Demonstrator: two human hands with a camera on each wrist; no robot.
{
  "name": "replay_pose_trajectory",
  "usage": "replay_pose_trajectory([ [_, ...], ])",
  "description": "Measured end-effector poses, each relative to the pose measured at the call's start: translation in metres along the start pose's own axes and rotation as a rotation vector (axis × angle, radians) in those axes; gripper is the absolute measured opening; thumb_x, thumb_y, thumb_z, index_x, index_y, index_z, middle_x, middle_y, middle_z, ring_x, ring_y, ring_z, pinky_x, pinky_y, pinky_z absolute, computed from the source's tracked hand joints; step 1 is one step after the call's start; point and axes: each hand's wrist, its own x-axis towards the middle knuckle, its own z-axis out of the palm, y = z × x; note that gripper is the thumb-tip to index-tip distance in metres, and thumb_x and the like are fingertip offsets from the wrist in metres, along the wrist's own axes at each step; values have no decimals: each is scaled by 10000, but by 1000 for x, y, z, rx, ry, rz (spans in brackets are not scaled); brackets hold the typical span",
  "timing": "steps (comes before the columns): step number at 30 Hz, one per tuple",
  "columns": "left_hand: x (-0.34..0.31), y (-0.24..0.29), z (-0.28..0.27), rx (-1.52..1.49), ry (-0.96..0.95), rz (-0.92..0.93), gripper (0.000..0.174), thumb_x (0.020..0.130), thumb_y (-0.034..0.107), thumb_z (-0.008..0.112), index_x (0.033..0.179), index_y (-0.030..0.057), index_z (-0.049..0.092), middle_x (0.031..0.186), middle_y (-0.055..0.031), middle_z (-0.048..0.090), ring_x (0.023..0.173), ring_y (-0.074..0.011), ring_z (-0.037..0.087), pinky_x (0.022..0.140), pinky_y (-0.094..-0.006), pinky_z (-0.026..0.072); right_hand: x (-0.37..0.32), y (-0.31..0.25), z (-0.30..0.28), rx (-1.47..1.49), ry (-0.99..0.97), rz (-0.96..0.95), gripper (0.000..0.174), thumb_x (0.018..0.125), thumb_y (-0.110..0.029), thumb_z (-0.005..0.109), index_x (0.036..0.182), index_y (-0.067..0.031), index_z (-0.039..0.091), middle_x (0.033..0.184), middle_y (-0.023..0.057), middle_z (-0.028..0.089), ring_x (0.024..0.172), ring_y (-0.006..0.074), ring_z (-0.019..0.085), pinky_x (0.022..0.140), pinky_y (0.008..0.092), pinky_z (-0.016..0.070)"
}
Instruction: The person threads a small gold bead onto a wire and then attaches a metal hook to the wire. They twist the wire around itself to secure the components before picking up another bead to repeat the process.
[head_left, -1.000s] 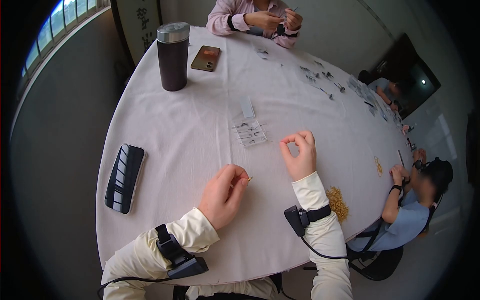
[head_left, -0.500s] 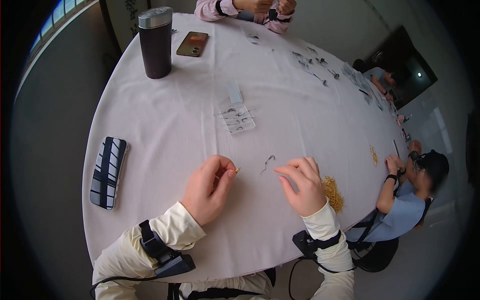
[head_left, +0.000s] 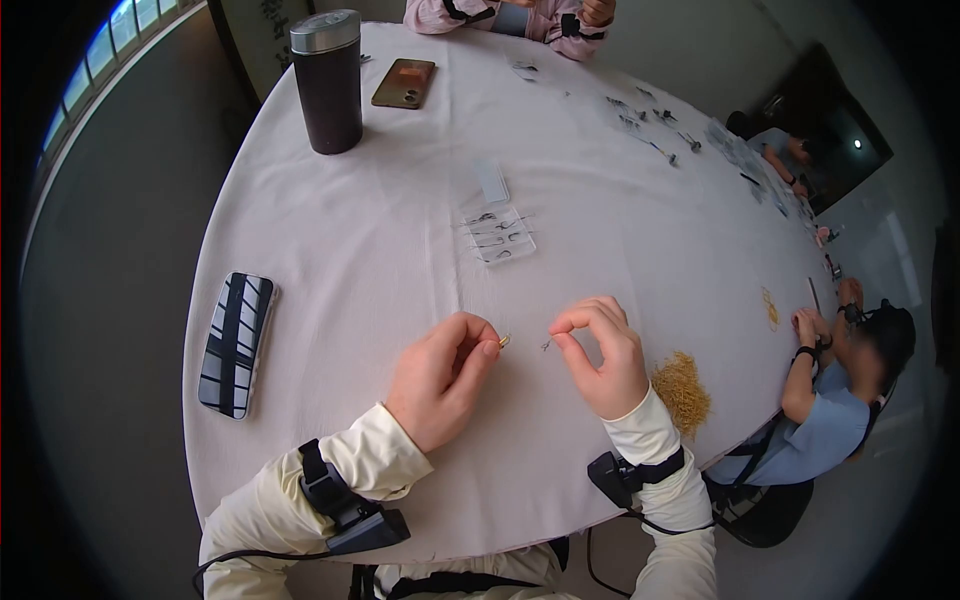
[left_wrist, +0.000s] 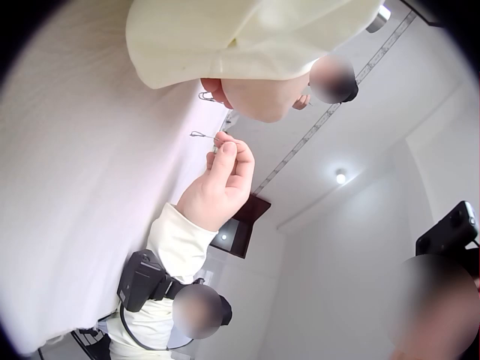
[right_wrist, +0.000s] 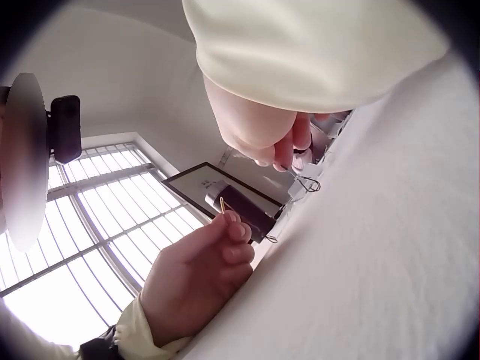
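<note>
My left hand (head_left: 445,380) pinches a small gold-coloured strip (head_left: 505,341) between thumb and forefinger. Its tip points up in the right wrist view, and a thin wire loop (right_wrist: 271,239) sticks out below the same fingers. Across a small gap, my right hand (head_left: 605,360) pinches a thin dark wire-like piece (head_left: 546,346) at its fingertips. That piece ends in a narrow loop (left_wrist: 197,134) in the left wrist view. Beyond both hands lies a clear compartment box (head_left: 512,256) with several dark hook-like pieces inside. To the right rests a pile of gold strips (head_left: 682,395).
A clear lid (head_left: 490,182) lies behind the box. A phone (head_left: 237,345) is at the left edge, a dark tumbler (head_left: 330,95) and another phone (head_left: 403,83) farther back. Other people sit round the white-clothed table (head_left: 330,250), small dark parts (head_left: 668,155) near them.
My right hand has come back from beside the box towards my left hand. Half a second ago its fingers were parted near a dark curled piece; now they pinch one. My left hand keeps its pinch.
</note>
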Motion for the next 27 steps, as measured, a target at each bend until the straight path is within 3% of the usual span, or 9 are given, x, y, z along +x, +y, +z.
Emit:
replay_pose_trajectory([
  [5, 1, -3, 2, -27, 49, 22, 126, 997, 115, 581, 1020, -8, 592, 748, -49, 582, 648, -104, 512, 598, -273, 437, -4, -31, 5, 482, -57, 289, 45, 889, -42, 685, 929, -34, 666, 888, 60, 682, 850, 195, 642, 826, 325, 501],
  [6, 1, -3, 3, -35, 45, 27, 124, 996, 111, 580, 1021, -10, 590, 743, -45, 576, 645, -101, 506, 592, -270, 432, -5, -33, 4, 485, -60, 294, 45, 889, -42, 685, 929, -34, 666, 888, 60, 682, 850, 195, 642, 826, 325, 501],
  [8, 0, -6, 3, -34, 45, 37, 119, 993, 106, 582, 1018, -11, 589, 743, -43, 572, 641, -98, 500, 585, -268, 426, -7, -35, 3, 873, -119, 576, 97, 941, -70, 655, 974, 21, 667, 911, 67, 689, 866, 135, 635, 826, 285, 505],
  [11, 1, -6, 4, -35, 46, 52, 109, 990, 96, 584, 1011, -11, 586, 742, -38, 566, 635, -90, 491, 574, -263, 417, -7, -31, 2, 1112, -132, 659, 150, 967, -87, 637, 1004, 56, 657, 922, 68, 686, 890, 123, 635, 843, 277, 508],
  [13, 1, -3, 3, -36, 46, 50, 104, 988, 91, 584, 1007, -11, 585, 741, -36, 564, 632, -86, 487, 570, -262, 413, -8, -29, 1, 1147, -140, 667, 148, 969, -87, 637, 1014, 52, 656, 927, 69, 685, 892, 123, 635, 842, 277, 508],
  [15, 0, 1, 0, -21, -31, -27, 121, 1031, 113, 548, 1025, -7, 558, 880, -6, 592, 797, -64, 523, 712, -229, 436, -8, -28, -1, 1182, -146, 675, 147, 971, -87, 637, 1024, 48, 655, 933, 69, 684, 894, 122, 635, 841, 277, 509],
  [19, -1, 1, 2, -28, -35, -34, 119, 1029, 112, 551, 1021, -6, 558, 882, -5, 592, 799, -61, 523, 711, -227, 433, -8, -31, -2, 1172, -153, 673, 152, 975, -100, 634, 1022, 43, 658, 941, 70, 686, 883, 121, 630, 847, 275, 503],
  [21, 0, -2, 4, -40, 24, 41, 86, 986, 71, 586, 1003, -13, 576, 746, -17, 564, 622, -72, 480, 564, -248, 405, -8, -32, 0, 1151, -141, 674, 150, 978, -104, 632, 1018, 38, 658, 943, 68, 687, 872, 120, 626, 844, 270, 494],
  [27, -1, 3, 4, 2, 18, 42, 67, 971, 55, 598, 995, -5, 582, 767, -16, 593, 634, -53, 524, 556, -232, 426, -10, -29, 9, 860, -96, 567, 108, 919, -110, 681, 961, -11, 673, 893, 17, 697, 837, 78, 595, 771, 266, 421],
])
